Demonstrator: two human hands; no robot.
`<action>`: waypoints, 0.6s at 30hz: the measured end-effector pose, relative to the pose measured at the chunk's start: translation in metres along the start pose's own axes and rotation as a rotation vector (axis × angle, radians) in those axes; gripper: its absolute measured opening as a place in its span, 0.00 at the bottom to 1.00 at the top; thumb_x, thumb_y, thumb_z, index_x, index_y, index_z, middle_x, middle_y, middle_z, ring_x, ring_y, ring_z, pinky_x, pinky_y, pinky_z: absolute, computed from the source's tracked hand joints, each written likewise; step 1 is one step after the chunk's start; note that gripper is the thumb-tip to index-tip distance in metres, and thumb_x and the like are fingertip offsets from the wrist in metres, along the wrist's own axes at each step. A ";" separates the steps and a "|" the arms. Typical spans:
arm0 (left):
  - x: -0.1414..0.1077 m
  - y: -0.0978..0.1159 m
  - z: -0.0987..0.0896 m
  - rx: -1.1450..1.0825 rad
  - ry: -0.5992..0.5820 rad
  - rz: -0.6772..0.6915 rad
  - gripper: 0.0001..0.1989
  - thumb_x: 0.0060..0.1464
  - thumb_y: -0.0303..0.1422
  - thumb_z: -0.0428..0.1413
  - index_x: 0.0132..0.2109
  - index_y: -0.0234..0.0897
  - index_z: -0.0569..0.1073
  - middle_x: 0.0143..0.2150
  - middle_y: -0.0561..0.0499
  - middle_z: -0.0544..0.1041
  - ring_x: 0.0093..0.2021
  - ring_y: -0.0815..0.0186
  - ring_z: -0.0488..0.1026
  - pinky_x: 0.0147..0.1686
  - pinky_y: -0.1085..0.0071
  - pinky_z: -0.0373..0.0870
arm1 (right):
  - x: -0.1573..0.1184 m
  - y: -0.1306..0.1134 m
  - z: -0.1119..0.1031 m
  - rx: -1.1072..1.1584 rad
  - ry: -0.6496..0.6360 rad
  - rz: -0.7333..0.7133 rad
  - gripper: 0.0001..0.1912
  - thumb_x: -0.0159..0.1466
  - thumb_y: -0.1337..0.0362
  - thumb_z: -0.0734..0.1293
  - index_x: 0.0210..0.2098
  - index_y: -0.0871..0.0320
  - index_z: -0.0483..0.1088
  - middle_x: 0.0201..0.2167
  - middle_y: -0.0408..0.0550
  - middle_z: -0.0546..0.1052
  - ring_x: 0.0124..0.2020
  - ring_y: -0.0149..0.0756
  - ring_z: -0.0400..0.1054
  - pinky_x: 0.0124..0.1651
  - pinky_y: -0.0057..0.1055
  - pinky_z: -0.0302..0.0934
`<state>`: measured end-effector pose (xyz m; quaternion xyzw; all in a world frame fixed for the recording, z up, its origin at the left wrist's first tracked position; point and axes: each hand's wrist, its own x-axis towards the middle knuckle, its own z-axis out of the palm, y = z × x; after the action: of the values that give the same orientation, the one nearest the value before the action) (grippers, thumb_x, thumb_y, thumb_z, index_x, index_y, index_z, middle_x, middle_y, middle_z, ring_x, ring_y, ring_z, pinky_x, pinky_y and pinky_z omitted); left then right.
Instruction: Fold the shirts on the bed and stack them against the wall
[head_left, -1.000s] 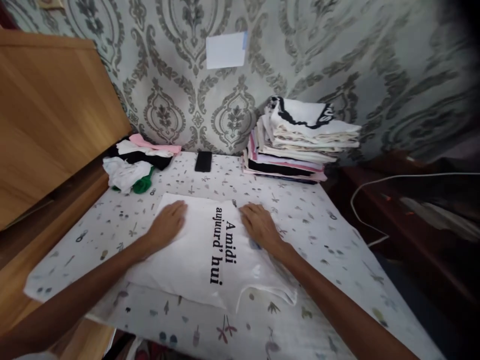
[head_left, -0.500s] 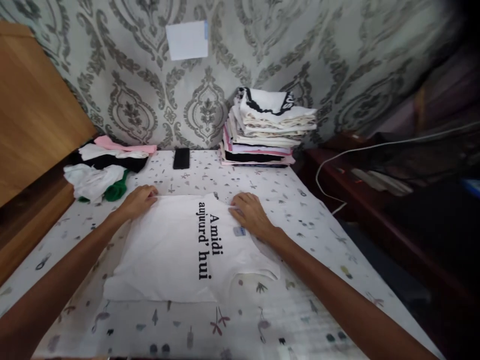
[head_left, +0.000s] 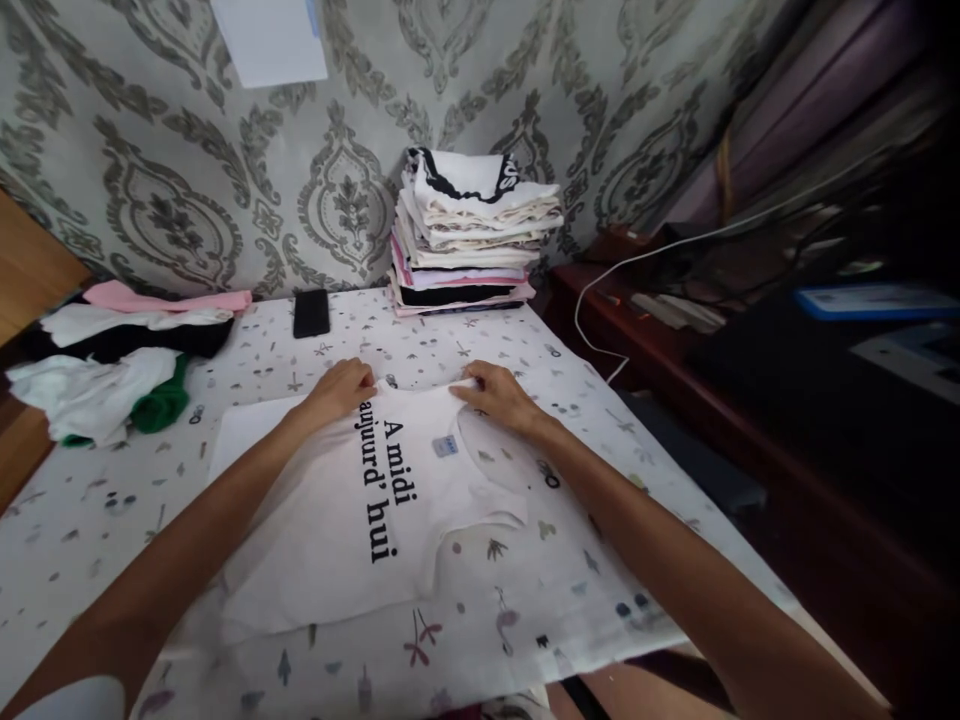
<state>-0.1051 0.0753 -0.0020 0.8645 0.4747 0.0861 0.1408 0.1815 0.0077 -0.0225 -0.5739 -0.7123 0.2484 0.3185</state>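
A white sleeveless top (head_left: 322,540) with black lettering lies sideways on a patterned white sheet (head_left: 600,610). My left hand (head_left: 341,390) pinches its far edge beside the neckline, near the start of the lettering. Farther right, my right hand (head_left: 495,395) has thumb and finger closed on the top's far shoulder strap. Between the hands the fabric is slightly raised, with a small label showing inside the neck. The lower part of the top spreads toward the left and the near side, partly behind my left forearm.
A tall stack of folded clothes (head_left: 472,235) stands by the patterned wall. A black phone (head_left: 311,314) lies left of it. Loose pink, white, black and green clothes (head_left: 97,385) are heaped far left. A dark red desk (head_left: 630,320) with a white cable is at right.
My left hand has moved right along the top's far edge, and my right hand now pinches the shoulder strap. The neckline fabric has lifted and shifted. The camera view has turned right.
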 end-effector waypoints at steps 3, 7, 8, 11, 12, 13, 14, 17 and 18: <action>0.000 -0.003 0.006 -0.093 0.059 -0.011 0.05 0.60 0.34 0.49 0.38 0.39 0.68 0.35 0.49 0.73 0.37 0.61 0.69 0.39 0.66 0.65 | 0.004 0.001 -0.003 0.094 0.025 0.055 0.15 0.59 0.53 0.69 0.27 0.56 0.64 0.22 0.38 0.64 0.27 0.31 0.57 0.32 0.29 0.53; -0.005 -0.004 0.007 0.029 0.156 -0.028 0.06 0.65 0.34 0.46 0.42 0.39 0.67 0.38 0.47 0.74 0.40 0.59 0.70 0.43 0.63 0.66 | 0.011 0.001 0.003 -0.067 0.094 0.086 0.09 0.59 0.58 0.69 0.31 0.56 0.67 0.25 0.39 0.68 0.29 0.32 0.60 0.34 0.30 0.52; -0.006 -0.002 0.007 0.100 0.168 -0.023 0.06 0.64 0.34 0.47 0.42 0.39 0.67 0.40 0.46 0.74 0.43 0.56 0.70 0.45 0.61 0.66 | 0.012 0.000 0.006 -0.134 0.108 0.099 0.07 0.60 0.60 0.68 0.34 0.56 0.69 0.27 0.40 0.70 0.30 0.34 0.62 0.35 0.30 0.53; -0.008 0.011 0.003 0.218 0.192 0.021 0.08 0.63 0.32 0.49 0.46 0.37 0.69 0.47 0.40 0.73 0.50 0.50 0.68 0.50 0.55 0.65 | 0.006 -0.006 0.008 -0.220 0.180 0.115 0.14 0.62 0.62 0.67 0.47 0.55 0.69 0.34 0.44 0.74 0.34 0.36 0.66 0.39 0.32 0.56; -0.010 0.018 0.001 0.208 0.202 0.056 0.09 0.63 0.32 0.49 0.48 0.37 0.69 0.49 0.40 0.73 0.52 0.50 0.68 0.51 0.54 0.65 | 0.000 -0.010 0.006 -0.201 0.212 0.114 0.15 0.62 0.62 0.66 0.49 0.56 0.68 0.36 0.46 0.75 0.34 0.37 0.67 0.40 0.32 0.57; -0.013 0.026 -0.001 0.171 0.204 0.107 0.10 0.63 0.31 0.48 0.49 0.36 0.69 0.50 0.40 0.73 0.52 0.50 0.68 0.51 0.54 0.65 | -0.009 -0.014 0.003 -0.170 0.238 0.110 0.15 0.64 0.62 0.65 0.49 0.57 0.69 0.37 0.47 0.75 0.35 0.36 0.67 0.40 0.32 0.58; -0.017 0.035 -0.004 0.108 0.188 0.170 0.10 0.63 0.31 0.47 0.49 0.36 0.69 0.49 0.41 0.73 0.51 0.52 0.68 0.51 0.55 0.65 | -0.021 -0.019 -0.001 -0.137 0.249 0.100 0.12 0.65 0.60 0.64 0.47 0.57 0.69 0.37 0.48 0.75 0.35 0.36 0.67 0.39 0.32 0.58; -0.037 0.066 -0.005 -0.152 0.017 0.361 0.09 0.64 0.31 0.46 0.44 0.38 0.71 0.43 0.47 0.74 0.44 0.59 0.71 0.46 0.62 0.68 | -0.070 -0.036 -0.016 -0.052 0.135 0.053 0.16 0.69 0.53 0.59 0.35 0.58 0.70 0.30 0.46 0.74 0.31 0.35 0.66 0.36 0.31 0.58; -0.045 0.076 -0.004 -0.229 -0.056 0.407 0.10 0.65 0.31 0.45 0.43 0.38 0.71 0.42 0.48 0.75 0.42 0.61 0.71 0.44 0.64 0.68 | -0.089 -0.041 -0.020 -0.036 0.066 0.045 0.18 0.69 0.51 0.60 0.33 0.57 0.70 0.29 0.45 0.73 0.30 0.34 0.65 0.35 0.31 0.58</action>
<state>-0.0701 -0.0010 0.0252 0.9229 0.2738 0.1419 0.2306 0.1814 -0.0881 0.0051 -0.6032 -0.6928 0.2237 0.3257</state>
